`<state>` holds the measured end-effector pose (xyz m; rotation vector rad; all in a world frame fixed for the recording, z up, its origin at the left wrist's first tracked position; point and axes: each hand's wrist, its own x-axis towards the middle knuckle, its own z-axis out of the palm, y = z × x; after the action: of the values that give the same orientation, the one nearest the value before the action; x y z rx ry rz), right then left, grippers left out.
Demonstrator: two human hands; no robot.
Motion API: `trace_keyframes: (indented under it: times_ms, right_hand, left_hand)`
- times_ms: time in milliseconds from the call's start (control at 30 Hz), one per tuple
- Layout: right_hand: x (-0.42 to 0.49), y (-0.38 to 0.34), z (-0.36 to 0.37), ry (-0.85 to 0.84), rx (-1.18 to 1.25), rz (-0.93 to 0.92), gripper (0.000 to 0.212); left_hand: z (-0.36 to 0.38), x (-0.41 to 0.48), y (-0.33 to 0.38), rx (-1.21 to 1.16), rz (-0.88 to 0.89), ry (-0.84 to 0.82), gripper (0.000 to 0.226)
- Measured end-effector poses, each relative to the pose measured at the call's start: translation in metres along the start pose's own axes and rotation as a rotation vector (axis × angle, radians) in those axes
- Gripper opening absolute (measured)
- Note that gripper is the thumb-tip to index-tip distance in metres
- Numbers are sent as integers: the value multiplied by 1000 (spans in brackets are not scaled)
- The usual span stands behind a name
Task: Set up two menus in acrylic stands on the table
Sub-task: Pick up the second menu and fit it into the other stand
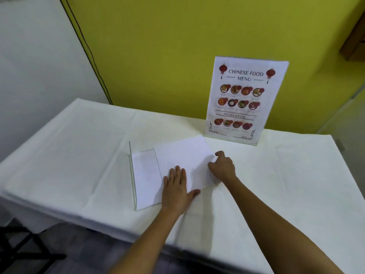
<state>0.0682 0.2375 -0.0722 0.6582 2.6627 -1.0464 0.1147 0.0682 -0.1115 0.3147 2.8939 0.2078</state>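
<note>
White-clothed table (79,155) is carrying everything. Finished menu stand (245,99) is standing upright at the far edge, long axis vertical, printed face toward the camera. Second acrylic stand (145,175) is lying flat mid-table; a blank-side-up menu sheet (187,157) is sitting partly inside it, long axis running left–right. Left hand (176,186) is pressing flat, fingers spread. Right hand (223,165) is curling onto the sheet's right edge.

Wall (177,46): yellow-green, seen at 12 o'clock.
Panel (29,66): white, at 10 o'clock.
Tablecloth (79,155): white, creased.
Floor (88,254): grey, at 7 o'clock.
</note>
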Motion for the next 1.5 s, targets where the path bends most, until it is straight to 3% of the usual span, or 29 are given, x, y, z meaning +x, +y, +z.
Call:
trace_keyframes:
  times_ms: [133,400,500,567,633,700,833,967,1067,1200,1367,1500]
  right_hand:
    - [3,-2,-3,-46,109,75,39]
    - [-10,-11,-23,-151,255,74,36]
    - [-47,-52,-19,-165,436,-25,37]
    - [-46,-69,-28,-162,569,-41,31]
    - [-70,-106,-5,-194,715,-76,37]
    - [-69,-122,-3,-177,878,-54,42]
    - [-71,-136,2,-120,1106,-82,20]
    - [-77,-149,14,-163,1252,-202,15]
    - [-87,-172,35,-233,1229,-329,28]
    - [-96,-202,60,-252,1008,-510,58]
    - [-81,-222,81,-111,666,-780,88]
    - [-58,-237,90,-45,485,-899,95]
  left_hand:
    - [1,-4,-7,36,27,36,104]
    - [-21,-33,-36,-41,191,73,80]
    - [-41,-67,-72,-51,252,217,66]
    - [-52,-70,-74,-66,258,277,71]
    - [-62,-95,-108,-84,248,427,73]
    - [-70,-95,-112,-153,263,484,70]
    - [-82,-97,-115,-344,303,565,63]
    - [-103,-96,-121,-647,237,602,40]
    - [-120,-101,-142,-744,156,713,33]
    - [-135,-98,-175,-827,-59,765,29]
    - [-156,-91,-200,-916,-198,803,37]
    - [-172,-73,-220,-1024,-303,806,39]
